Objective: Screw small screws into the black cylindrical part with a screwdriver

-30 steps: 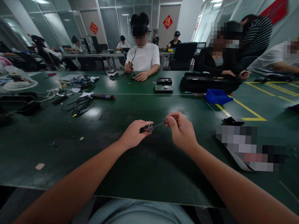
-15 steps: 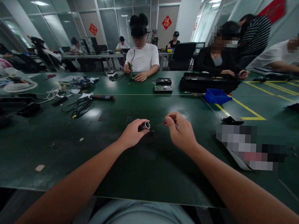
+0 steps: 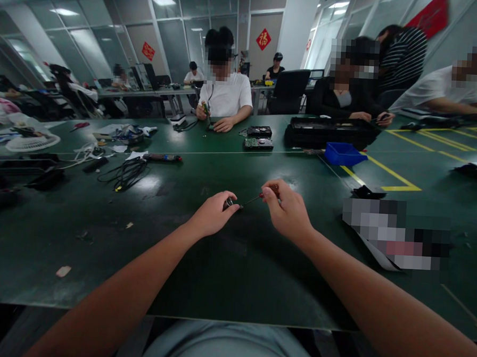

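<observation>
My left hand [image 3: 212, 215] is closed around a small dark cylindrical part with a metal end [image 3: 229, 202], held just above the green table [image 3: 217, 273]. My right hand [image 3: 287, 210] pinches a thin screwdriver with a red handle [image 3: 257, 197]. The screwdriver's tip points left and meets the end of the part. Both hands sit close together at the middle of the table.
A blurred-out flat object [image 3: 395, 234] lies to the right. A blue bin [image 3: 345, 153] and black cases [image 3: 331, 131] stand further back, near yellow floor-tape lines. Cables [image 3: 122, 172] and tools clutter the left. Other people sit across the table working.
The left hand has turned the part so its metal end is less exposed. The screwdriver tip came off the part, then returned to it.
</observation>
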The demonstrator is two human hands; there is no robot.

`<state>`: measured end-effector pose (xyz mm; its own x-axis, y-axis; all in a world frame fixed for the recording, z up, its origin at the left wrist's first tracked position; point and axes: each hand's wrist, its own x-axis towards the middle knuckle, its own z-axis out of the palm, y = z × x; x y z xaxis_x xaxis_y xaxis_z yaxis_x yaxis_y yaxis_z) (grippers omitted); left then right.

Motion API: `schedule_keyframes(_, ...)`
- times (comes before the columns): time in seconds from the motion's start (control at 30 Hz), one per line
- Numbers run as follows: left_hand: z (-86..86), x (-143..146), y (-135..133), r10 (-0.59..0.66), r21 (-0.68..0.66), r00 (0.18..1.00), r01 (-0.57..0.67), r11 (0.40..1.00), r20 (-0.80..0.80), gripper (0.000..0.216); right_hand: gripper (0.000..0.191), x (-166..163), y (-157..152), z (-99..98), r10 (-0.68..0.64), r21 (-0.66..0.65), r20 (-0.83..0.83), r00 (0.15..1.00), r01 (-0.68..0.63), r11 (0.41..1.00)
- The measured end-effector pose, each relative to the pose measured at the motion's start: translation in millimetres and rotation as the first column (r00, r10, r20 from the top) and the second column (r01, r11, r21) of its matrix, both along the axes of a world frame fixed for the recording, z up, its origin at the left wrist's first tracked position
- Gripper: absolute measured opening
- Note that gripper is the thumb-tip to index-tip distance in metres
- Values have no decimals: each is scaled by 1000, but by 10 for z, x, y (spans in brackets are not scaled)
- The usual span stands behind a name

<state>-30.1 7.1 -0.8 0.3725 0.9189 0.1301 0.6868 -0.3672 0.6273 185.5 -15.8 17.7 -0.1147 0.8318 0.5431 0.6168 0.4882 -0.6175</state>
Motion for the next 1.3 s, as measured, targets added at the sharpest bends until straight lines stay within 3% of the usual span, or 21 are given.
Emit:
schedule_keyframes(0.13,29,49,35,-52,37,981,60,997,-188,29,20,-2,5,3,-5,4,2,1000,5,1000)
schedule_keyframes(0.33,56,178,75,-37,46,887,66,997,-461,35,20,3,-3,10,-2,5,6,1000,2,1000)
schedule_keyframes(0.5,48,305,78,11,102,851,49,994,-525,33,18,5,3,-2,6,16,-1,1000,-6,1000)
schedule_keyframes(0.63,49,314,100,-4,81,867,51,995,-499,25,18,5,7,-9,16,32,-7,1000,-16,999)
schedule_keyframes(0.83,74,194,231,-47,-48,952,34,998,-301,23,19,0,2,4,22,12,-12,1000,-22,1000)
schedule_keyframes(0.9,96,116,289,-65,-174,984,36,984,-164,22,19,-2,-1,11,23,6,-17,1000,-23,1000)
schedule_keyframes(1.0,143,-59,347,-53,-400,995,83,913,85,24,19,-2,-3,18,29,-11,-25,999,-29,1000)
schedule_keyframes(1.13,195,-403,364,97,-579,945,108,808,313,27,19,6,-1,24,33,-29,-29,999,-34,999)
schedule_keyframes(1.3,243,-952,375,353,-581,781,15,813,515,29,20,11,2,34,37,-44,-33,999,-39,998)
